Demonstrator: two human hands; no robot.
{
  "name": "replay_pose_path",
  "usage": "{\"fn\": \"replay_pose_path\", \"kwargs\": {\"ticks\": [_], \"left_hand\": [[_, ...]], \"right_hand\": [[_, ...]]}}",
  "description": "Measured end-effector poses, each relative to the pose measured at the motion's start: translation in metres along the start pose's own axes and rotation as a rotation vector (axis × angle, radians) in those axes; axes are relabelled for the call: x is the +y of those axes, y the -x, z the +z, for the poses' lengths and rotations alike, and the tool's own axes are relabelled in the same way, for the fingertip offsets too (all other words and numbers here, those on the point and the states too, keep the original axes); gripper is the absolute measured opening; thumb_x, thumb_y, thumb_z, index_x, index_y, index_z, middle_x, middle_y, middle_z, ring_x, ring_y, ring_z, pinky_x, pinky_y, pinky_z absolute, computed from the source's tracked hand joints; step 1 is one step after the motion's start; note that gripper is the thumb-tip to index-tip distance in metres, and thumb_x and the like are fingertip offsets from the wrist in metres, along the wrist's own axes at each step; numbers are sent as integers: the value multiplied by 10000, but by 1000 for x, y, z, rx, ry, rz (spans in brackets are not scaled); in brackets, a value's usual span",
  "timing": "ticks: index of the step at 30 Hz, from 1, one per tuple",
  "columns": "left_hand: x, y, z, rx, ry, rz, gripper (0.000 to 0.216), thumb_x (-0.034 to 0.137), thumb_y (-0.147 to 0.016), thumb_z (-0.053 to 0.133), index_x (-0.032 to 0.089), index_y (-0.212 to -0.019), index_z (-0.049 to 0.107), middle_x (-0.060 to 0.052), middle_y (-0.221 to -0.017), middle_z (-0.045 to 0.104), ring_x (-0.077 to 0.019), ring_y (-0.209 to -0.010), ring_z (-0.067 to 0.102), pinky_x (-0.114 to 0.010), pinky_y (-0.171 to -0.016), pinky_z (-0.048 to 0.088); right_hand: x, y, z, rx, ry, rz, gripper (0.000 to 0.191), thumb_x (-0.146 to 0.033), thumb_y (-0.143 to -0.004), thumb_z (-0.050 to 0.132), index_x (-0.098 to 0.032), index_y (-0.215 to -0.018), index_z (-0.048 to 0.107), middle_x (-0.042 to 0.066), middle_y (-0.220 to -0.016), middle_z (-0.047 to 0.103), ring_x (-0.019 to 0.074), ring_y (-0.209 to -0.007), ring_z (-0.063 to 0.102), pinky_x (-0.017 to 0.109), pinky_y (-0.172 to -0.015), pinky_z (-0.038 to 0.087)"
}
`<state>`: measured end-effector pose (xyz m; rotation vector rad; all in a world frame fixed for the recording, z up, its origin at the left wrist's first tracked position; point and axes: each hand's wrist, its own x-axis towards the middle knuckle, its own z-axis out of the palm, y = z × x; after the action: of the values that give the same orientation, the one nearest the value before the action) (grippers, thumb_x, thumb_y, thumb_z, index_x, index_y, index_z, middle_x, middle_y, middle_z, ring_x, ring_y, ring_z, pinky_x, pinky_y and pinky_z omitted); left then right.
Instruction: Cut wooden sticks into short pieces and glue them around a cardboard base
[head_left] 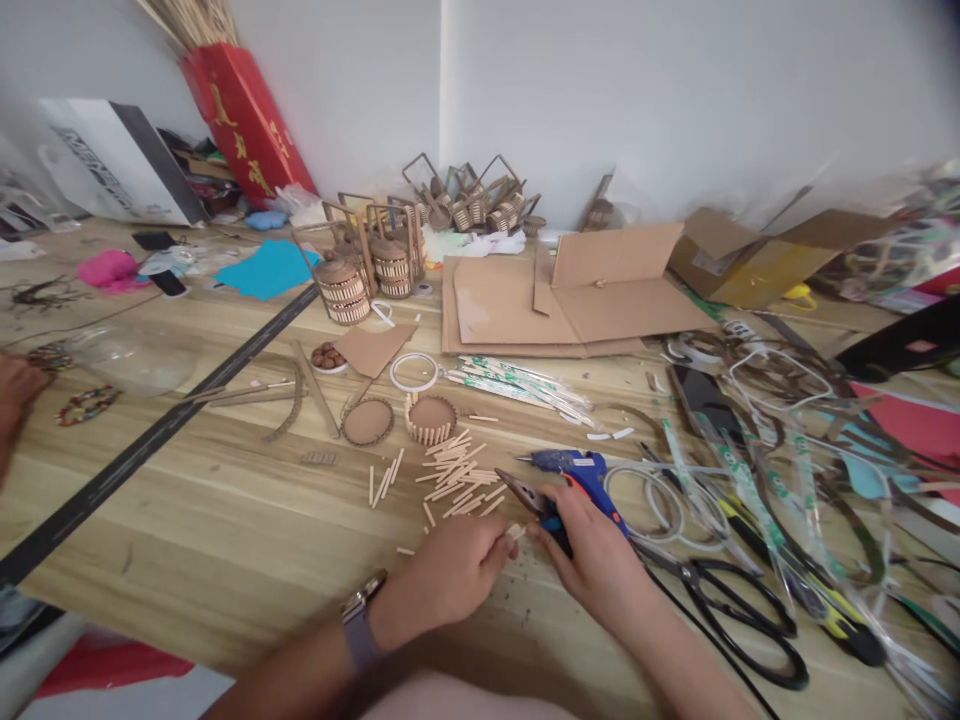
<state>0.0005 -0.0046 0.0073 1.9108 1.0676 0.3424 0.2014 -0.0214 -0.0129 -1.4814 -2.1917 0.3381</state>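
Observation:
My left hand (459, 562) is closed, pinching a short pale wooden stick (516, 533) between thumb and fingers. My right hand (594, 548) grips pliers (523, 491) with dark jaws that point up and to the left. The two hands almost meet over the table. Just beyond them lies a loose heap of short wooden sticks (456, 470), and several more sticks (387, 476) are to its left. Behind the heap stands a small round base (433, 416) with sticks set upright along part of its rim. A blue glue gun (577, 465) rests beside my right hand.
Black-handled scissors (739, 610), coiled strips and a phone (705, 405) crowd the right side. Opened cardboard (570, 305) and small lidded baskets (343, 288) stand farther back. At the left edge, another person's hand (21, 385) is near a beaded bracelet (86, 405).

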Motion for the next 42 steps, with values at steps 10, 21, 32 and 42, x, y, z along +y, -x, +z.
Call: {"fn": "replay_pose_path", "kwargs": {"ticks": [10, 21, 32, 42], "left_hand": [[3, 2, 6, 69, -96, -49, 286, 309, -972, 345, 182, -870, 580, -125, -881, 679, -275, -842, 632, -339, -725, 401], [-7, -12, 10, -25, 756, -100, 582, 748, -814, 463, 170, -820, 527, -47, -690, 661, -157, -574, 604, -257, -561, 423], [-11, -8, 11, -298, 1074, -211, 654, 748, -589, 731, 139, -796, 609, -59, -710, 687, -153, -609, 628, -257, -616, 446], [-7, -11, 13, -45, 1008, -197, 595, 727, -688, 669, 145, -786, 585, -20, -686, 643, -162, -656, 623, -271, -644, 451]], "right_hand": [[-9, -2, 8, 93, -10, 117, 190, -272, -907, 464, -185, -1052, 551, 117, -913, 675, 289, -872, 643, 416, -771, 522], [-21, -3, -26, -189, -351, 134, 109, -266, -919, 479, -222, -984, 554, 37, -835, 664, 196, -770, 630, 298, -720, 511], [-17, -2, -10, -29, -354, -38, 148, -172, -895, 560, -236, -1026, 538, 82, -1037, 596, 229, -1006, 581, 356, -871, 499], [-19, -1, 1, 118, -345, 138, 424, -256, -694, 798, -228, -1039, 552, 90, -1107, 572, 283, -1057, 579, 416, -905, 498]]}}
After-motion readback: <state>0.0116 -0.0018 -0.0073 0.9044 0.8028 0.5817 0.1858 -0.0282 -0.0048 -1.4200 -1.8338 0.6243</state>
